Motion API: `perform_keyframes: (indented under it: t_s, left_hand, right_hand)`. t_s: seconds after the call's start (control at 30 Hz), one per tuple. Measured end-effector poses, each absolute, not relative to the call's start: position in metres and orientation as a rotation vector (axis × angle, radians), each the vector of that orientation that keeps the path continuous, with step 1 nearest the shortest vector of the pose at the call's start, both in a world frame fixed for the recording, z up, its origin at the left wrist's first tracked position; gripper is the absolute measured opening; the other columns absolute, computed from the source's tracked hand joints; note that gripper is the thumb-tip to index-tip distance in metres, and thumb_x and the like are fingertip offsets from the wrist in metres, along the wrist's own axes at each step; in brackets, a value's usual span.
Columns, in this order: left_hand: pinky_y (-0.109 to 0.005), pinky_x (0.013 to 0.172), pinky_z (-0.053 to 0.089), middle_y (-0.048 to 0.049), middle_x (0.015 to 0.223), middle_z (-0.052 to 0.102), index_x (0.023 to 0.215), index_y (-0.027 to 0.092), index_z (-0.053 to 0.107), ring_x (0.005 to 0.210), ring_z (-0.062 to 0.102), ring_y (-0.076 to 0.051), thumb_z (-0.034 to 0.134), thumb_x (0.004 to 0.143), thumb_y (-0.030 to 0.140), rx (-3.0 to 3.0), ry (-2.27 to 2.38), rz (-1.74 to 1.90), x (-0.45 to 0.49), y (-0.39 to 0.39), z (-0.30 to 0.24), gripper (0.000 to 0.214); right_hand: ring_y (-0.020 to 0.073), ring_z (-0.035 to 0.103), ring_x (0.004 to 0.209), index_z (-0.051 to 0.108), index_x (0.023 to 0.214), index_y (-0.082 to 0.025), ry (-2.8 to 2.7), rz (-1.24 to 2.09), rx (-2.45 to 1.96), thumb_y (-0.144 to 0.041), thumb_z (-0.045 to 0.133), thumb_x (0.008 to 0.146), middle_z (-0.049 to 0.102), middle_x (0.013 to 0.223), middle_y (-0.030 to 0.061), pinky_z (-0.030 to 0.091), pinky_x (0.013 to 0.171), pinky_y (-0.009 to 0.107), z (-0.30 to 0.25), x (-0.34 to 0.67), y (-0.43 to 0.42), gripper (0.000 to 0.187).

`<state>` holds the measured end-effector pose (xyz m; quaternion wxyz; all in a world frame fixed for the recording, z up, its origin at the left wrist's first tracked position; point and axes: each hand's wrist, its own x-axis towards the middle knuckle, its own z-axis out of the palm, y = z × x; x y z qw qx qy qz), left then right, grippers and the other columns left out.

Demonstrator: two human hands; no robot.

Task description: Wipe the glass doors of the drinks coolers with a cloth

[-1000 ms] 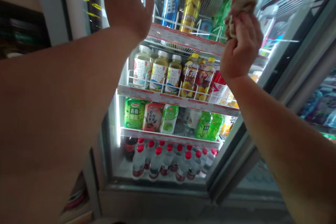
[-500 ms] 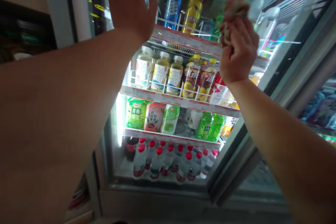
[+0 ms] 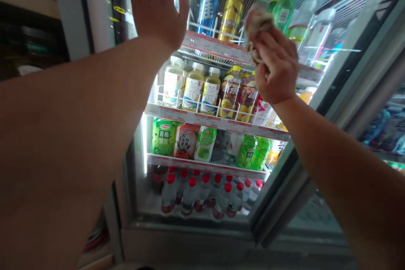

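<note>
My left hand [image 3: 156, 4] is raised with fingers spread flat against the glass door [image 3: 221, 93] of a drinks fridge, near its upper left. My right hand [image 3: 274, 67] is closed on a crumpled beige cloth [image 3: 257, 23] and holds it against the glass, in front of the upper shelf with its cans. Behind the glass stand a blue can [image 3: 207, 8] and a gold can [image 3: 231, 16], with green bottles [image 3: 283, 4] to their right.
Lower shelves hold pale tea bottles [image 3: 192, 88], green and pink juice bottles [image 3: 177, 139] and red-capped water bottles [image 3: 202, 192]. The fridge's frame [image 3: 186, 240] runs along the bottom. A second fridge door [image 3: 379, 105] stands at the right, dark shelving [image 3: 28, 29] at the left.
My right hand has slid the cloth to the left and slightly down across the glass, uncovering the green bottles. My left hand has stayed pressed in place.
</note>
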<state>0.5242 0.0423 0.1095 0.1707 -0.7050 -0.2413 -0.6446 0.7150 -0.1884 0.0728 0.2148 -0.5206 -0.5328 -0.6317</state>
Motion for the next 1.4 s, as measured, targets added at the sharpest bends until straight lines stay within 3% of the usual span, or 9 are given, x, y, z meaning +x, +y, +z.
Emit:
perform_keyframes:
  t_s: [0.13, 0.33, 0.5, 0.63, 0.77, 0.93, 1.1, 1.27, 1.4]
  left_hand:
    - [-0.013, 0.111, -0.02, 0.0109, 0.17, 0.011, 0.164, 0.032, 0.015, 0.107, -0.049, 0.016, 0.006, 0.108, 0.052, -2.0, -0.666, -1.844, 0.523, 0.04, 0.108, 0.06]
    - [-0.013, 0.112, -0.019, 0.0096, 0.17, 0.01, 0.164, 0.032, 0.014, 0.105, -0.049, 0.016, 0.006, 0.108, 0.054, -2.017, -0.697, -1.826, 0.523, 0.041, 0.109, 0.061]
    - [-0.014, 0.114, -0.018, 0.0102, 0.17, 0.011, 0.164, 0.03, 0.015, 0.105, -0.049, 0.017, 0.004, 0.109, 0.05, -2.023, -0.711, -1.815, 0.523, 0.04, 0.109, 0.06]
    - [-0.027, 0.126, -0.006, 0.0051, 0.171, 0.01, 0.164, 0.032, 0.013, 0.149, -0.02, 0.002, 0.008, 0.109, 0.052, -2.101, -0.72, -1.788, 0.516, 0.033, 0.108, 0.058]
    - [-0.036, 0.129, 0.0, 0.0024, 0.171, 0.011, 0.164, 0.029, 0.015, 0.157, 0.001, -0.013, 0.013, 0.11, 0.049, -2.164, -0.698, -1.788, 0.511, 0.028, 0.108, 0.057]
    - [-0.039, 0.129, 0.001, -0.0023, 0.17, 0.017, 0.164, 0.023, 0.017, 0.157, 0.008, -0.02, 0.009, 0.109, 0.052, -2.123, -0.699, -1.737, 0.513, 0.037, 0.105, 0.063]
    - [-0.045, 0.129, -0.001, 0.0015, 0.172, 0.007, 0.165, 0.028, 0.01, 0.158, 0.001, -0.022, 0.013, 0.108, 0.058, -2.129, -0.225, -1.416, 0.509, 0.041, 0.089, 0.065]
    - [-0.042, 0.13, -0.001, 0.0028, 0.172, 0.004, 0.164, 0.027, 0.012, 0.158, -0.002, -0.018, 0.016, 0.11, 0.056, -2.132, -0.184, -1.443, 0.509, 0.027, 0.066, 0.062]
    - [-0.036, 0.129, -0.004, 0.0064, 0.171, 0.004, 0.164, 0.026, 0.015, 0.155, -0.007, -0.008, 0.014, 0.111, 0.051, -2.129, -0.242, -1.539, 0.516, 0.023, 0.052, 0.058]
  right_hand:
    - [0.0266, 0.04, 0.148, 0.058, 0.139, -0.04, -1.64, -1.682, -1.529, -0.024, 0.047, 0.091, 0.056, 0.147, -0.0075, 0.034, 0.123, 0.058, 0.069, 0.709, -0.189, 0.052]
    - [0.0236, 0.047, 0.142, 0.059, 0.141, -0.027, -0.968, -1.78, -1.204, -0.012, 0.037, 0.086, 0.057, 0.147, 0.003, 0.036, 0.122, 0.054, 0.078, 0.731, -0.186, 0.061]
    - [0.0198, 0.04, 0.149, 0.045, 0.152, -0.037, -1.628, -1.804, -1.427, -0.024, 0.044, 0.094, 0.051, 0.152, -0.0085, 0.038, 0.123, 0.048, 0.069, 0.708, -0.192, 0.059]
    - [0.0212, 0.039, 0.15, 0.044, 0.154, -0.029, -1.621, -1.853, -1.541, -0.025, 0.039, 0.097, 0.047, 0.155, -0.0053, 0.037, 0.123, 0.051, 0.068, 0.702, -0.192, 0.057]
    - [0.0279, 0.04, 0.149, 0.05, 0.15, -0.01, -1.088, -1.837, -1.454, -0.022, 0.03, 0.097, 0.049, 0.154, 0.0078, 0.032, 0.124, 0.057, 0.079, 0.721, -0.186, 0.058]
    - [0.0164, 0.031, 0.154, 0.045, 0.153, -0.025, -1.001, -1.891, -1.784, -0.031, 0.022, 0.1, 0.038, 0.16, -0.0062, 0.027, 0.129, 0.036, 0.076, 0.711, -0.19, 0.058]
    - [0.0122, 0.023, 0.156, 0.037, 0.158, -0.027, -1.299, -1.861, -1.82, -0.038, 0.017, 0.107, 0.031, 0.163, -0.012, 0.021, 0.13, 0.03, 0.073, 0.692, -0.196, 0.056]
    - [0.0208, 0.028, 0.155, 0.034, 0.157, -0.004, -0.704, -1.505, -1.781, -0.018, 0.032, 0.101, 0.034, 0.163, 0.0052, 0.023, 0.129, 0.042, 0.081, 0.695, -0.19, 0.058]
    - [0.02, 0.02, 0.157, 0.035, 0.158, -0.015, -1.086, -1.596, -1.812, -0.024, 0.031, 0.103, 0.031, 0.165, -0.0031, 0.018, 0.131, 0.045, 0.06, 0.692, -0.195, 0.057]
